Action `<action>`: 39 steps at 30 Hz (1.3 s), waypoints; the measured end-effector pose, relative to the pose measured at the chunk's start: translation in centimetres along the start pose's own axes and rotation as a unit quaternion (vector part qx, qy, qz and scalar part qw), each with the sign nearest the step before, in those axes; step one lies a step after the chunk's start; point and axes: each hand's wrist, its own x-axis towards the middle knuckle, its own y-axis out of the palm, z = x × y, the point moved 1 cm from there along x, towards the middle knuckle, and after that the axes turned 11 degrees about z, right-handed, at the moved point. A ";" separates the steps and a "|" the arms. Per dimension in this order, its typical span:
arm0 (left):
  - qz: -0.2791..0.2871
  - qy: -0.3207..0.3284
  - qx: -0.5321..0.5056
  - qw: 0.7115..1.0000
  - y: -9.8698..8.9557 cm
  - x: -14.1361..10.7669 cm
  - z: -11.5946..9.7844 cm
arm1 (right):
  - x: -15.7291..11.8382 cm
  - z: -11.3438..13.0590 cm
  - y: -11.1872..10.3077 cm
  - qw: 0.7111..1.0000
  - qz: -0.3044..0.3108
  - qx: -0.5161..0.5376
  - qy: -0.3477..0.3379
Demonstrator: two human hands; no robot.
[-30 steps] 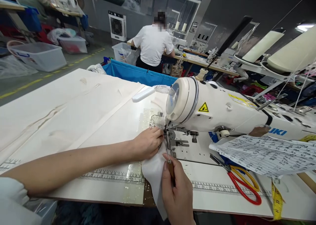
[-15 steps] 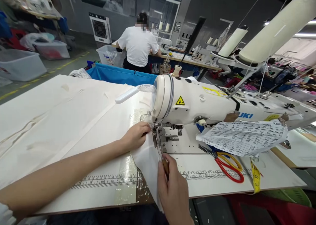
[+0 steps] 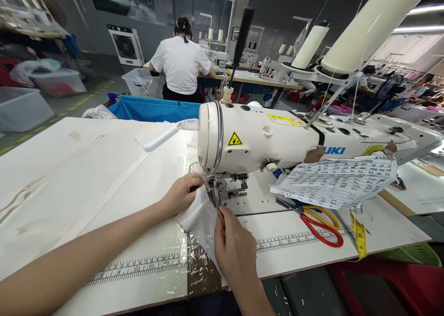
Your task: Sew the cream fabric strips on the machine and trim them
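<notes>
At the needle end of a white sewing machine (image 3: 256,138), my left hand (image 3: 183,193) is closed on the edge of a piece of thin white fabric (image 3: 199,216). The fabric hangs from there toward the table's front edge. My right hand (image 3: 234,244) is closed around a slim, pointed metal tool (image 3: 215,203) with a brownish handle. Its thin metal end reaches up beside the fabric, near the presser foot; its exact kind is not clear. My left fingertips partly hide the edge of the fabric.
Scissors (image 3: 321,226) with red and yellow handles lie right of my hands, near a yellow tape measure (image 3: 359,237) and a patterned cloth (image 3: 333,182). Thread cones (image 3: 310,45) stand above the machine. Behind a blue fabric bin (image 3: 152,108) sits a person (image 3: 182,66) in white.
The camera view has shifted, so the machine sits farther left. My right hand and its tool have moved slightly up, closer to my left hand. Both hands keep their hold.
</notes>
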 end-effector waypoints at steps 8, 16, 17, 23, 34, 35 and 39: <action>0.004 -0.002 0.001 1.000 0.0 0.1 0.0 | 0.0 -0.1 0.1 1.000 -0.007 -0.004 -0.003; 0.006 0.007 0.043 0.999 0.2 0.0 0.3 | 0.1 0.1 0.2 1.000 0.006 -0.011 0.006; 0.004 0.014 0.054 0.998 0.3 0.0 0.3 | 0.1 0.1 0.3 1.000 0.006 -0.015 0.007; -0.017 0.079 0.167 0.983 0.8 0.3 0.1 | 0.1 0.3 0.5 1.000 0.001 -0.016 0.017; -0.005 0.053 0.105 0.993 0.3 0.3 0.5 | 0.0 0.3 0.6 0.999 0.006 0.000 0.034; -0.003 0.054 0.106 0.993 0.3 0.3 0.5 | 0.1 0.3 0.5 0.999 0.008 -0.004 0.032; -0.003 0.094 0.141 0.986 0.3 0.3 0.1 | 0.4 0.3 0.3 0.999 0.014 -0.025 0.027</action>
